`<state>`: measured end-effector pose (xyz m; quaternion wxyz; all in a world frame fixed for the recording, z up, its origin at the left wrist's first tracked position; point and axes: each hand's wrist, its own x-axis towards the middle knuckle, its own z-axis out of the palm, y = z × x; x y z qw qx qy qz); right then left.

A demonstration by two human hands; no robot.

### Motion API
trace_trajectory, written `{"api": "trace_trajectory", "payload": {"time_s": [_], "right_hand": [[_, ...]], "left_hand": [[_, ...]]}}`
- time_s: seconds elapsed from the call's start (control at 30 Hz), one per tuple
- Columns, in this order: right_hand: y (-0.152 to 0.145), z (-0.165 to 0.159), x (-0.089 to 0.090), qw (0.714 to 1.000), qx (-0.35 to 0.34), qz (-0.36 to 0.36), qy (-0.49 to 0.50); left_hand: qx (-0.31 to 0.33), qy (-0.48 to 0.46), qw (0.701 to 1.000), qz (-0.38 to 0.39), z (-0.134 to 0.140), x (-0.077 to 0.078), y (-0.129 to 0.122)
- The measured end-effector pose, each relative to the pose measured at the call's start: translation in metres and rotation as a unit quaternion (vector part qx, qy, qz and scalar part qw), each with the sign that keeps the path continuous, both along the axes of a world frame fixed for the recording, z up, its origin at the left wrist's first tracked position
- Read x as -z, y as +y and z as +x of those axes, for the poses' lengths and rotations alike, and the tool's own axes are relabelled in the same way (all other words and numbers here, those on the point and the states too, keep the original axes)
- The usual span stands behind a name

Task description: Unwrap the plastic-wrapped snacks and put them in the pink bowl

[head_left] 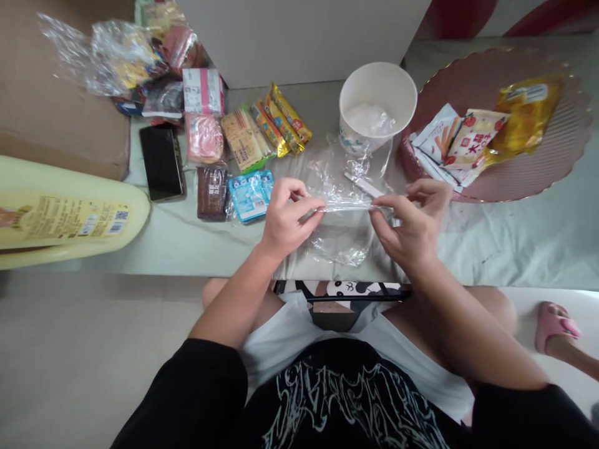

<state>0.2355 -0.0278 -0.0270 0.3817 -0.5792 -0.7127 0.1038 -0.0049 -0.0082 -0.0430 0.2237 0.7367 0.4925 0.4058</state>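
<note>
A clear plastic bag (344, 246) is stretched between my two hands above the cloth-covered surface. My left hand (291, 215) pinches one end of its edge between thumb and fingers. The other end is pinched by my right hand (412, 221). More crumpled clear plastic and a narrow white strip (362, 185) lie just beyond the fingers. Behind them stands a white paper tub (377, 93) with crumpled clear plastic inside. Left of my left hand lie a blue snack packet (251, 196) and a brown packet (213, 193).
A pink ribbed tray (556, 146) at right holds several snack packets (475, 137). Yellow snack packets (286, 121), a black phone (162, 163), a pile of wrapped snacks (175, 47) and a large pale-yellow bottle (70, 209) are at left. A person's foot in a pink slipper (556, 327) shows at right.
</note>
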Motion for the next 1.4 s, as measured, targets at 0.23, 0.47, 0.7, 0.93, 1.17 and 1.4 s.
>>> {"api": "trace_trajectory", "payload": {"time_s": [0.23, 0.47, 0.7, 0.93, 1.17, 1.4], "right_hand": [[-0.011, 0.004, -0.027, 0.984, -0.14, -0.035, 0.104], [-0.003, -0.01, -0.01, 0.852, -0.03, -0.288, 0.437], [-0.003, -0.016, -0.004, 0.806, -0.091, -0.409, 0.419], [-0.003, -0.015, -0.004, 0.829, -0.076, -0.369, 0.414], [0.001, -0.011, -0.006, 0.836, -0.087, -0.368, 0.399], [0.005, -0.002, -0.008, 0.827, -0.112, -0.272, 0.479]], "left_hand": [[0.103, -0.241, 0.956, -0.131, 0.0, -0.027, -0.011], [0.004, -0.336, 0.84, -0.425, 0.016, -0.023, -0.006], [-0.048, -0.376, 0.836, -0.397, 0.013, -0.012, 0.003], [0.154, -0.404, 0.749, -0.503, 0.008, -0.012, 0.003], [0.117, -0.341, 0.779, -0.513, 0.006, -0.015, 0.002], [0.115, -0.423, 0.772, -0.461, 0.006, -0.019, 0.008]]}}
